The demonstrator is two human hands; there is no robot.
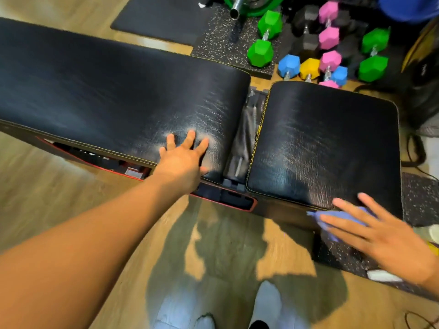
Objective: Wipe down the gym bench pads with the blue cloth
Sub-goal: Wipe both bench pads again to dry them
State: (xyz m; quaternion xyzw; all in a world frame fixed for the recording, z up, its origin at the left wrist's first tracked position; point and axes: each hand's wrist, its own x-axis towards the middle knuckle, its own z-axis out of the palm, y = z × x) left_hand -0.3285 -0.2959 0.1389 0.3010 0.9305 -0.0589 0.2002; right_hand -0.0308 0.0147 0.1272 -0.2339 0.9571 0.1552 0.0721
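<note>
A black gym bench lies across the view with two pads: a long back pad (107, 91) on the left and a squarish seat pad (327, 143) on the right, split by a gap showing the frame. My left hand (183, 160) rests flat on the back pad's near right corner, fingers spread, holding nothing. My right hand (377, 236) is spread flat over the blue cloth (332, 222), pressing it at the seat pad's near edge. Most of the cloth is hidden under the fingers.
Coloured hex dumbbells (308, 51) in green, pink, blue and yellow crowd the speckled mat (218, 41) behind the seat pad. A barbell end (237, 8) lies at the top. A black floor mat (159, 17) lies beyond the bench. My feet (266, 307) stand on the wood floor.
</note>
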